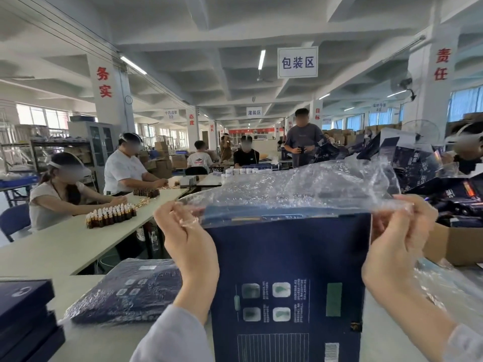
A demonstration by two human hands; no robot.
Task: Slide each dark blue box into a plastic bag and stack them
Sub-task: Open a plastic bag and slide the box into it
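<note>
Bright, even light comes from tube lamps (261, 59) high above the grip and from windows (41, 116) far to its left and right. White glare speckles the plastic bag (300, 186) just above the grip. Pillars (109, 100) bow toward the frame edges; shadows are faint.

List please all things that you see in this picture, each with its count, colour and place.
dark blue box: one, dark blue, upright at centre between the hands
plastic bag: one, clear, mouth at the box's top edge
bagged box: one, dark blue in clear plastic, flat at left
box stack: count unclear, dark blue, left edge
cardboard box: one, brown, at right
small bottles: many, brown, on the long table
left hand: pinches the bag's left edge
right hand: pinches the bag's right edge
</note>
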